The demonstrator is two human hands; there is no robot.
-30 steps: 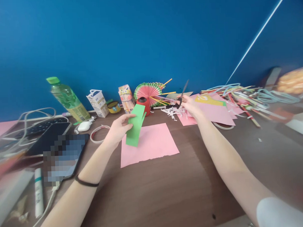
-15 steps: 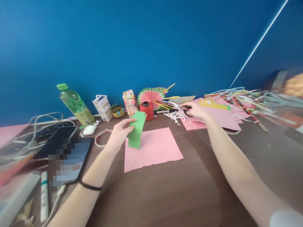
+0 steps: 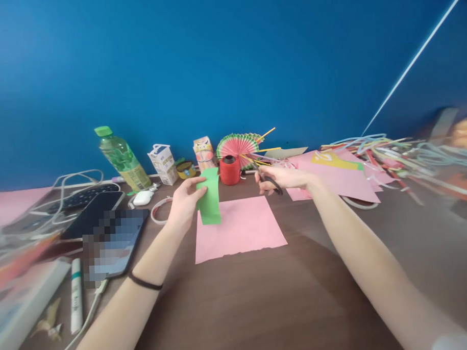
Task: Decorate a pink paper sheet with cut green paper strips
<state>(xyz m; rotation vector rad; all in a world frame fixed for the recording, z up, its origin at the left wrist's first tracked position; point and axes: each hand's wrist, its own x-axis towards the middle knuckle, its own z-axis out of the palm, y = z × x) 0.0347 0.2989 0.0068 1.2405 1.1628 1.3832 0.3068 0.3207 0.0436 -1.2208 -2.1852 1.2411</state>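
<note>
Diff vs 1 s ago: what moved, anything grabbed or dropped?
The right hand, holding the scissors, came back from the paper pile toward the green paper strip. The blades pointed up before and are now held low. Nothing was grabbed or let go. The left hand still holds the strip upright over the pink sheet; bottle and phone stayed put.

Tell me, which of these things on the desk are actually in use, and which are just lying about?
In use:
- green paper, held up by the left hand
- scissors, gripped in the right hand
- pink sheet, probably, lying flat just below both hands

Lying about:
- bottle
- phone
- red spool
- paper fan
- tape ring
- paper strips
</note>
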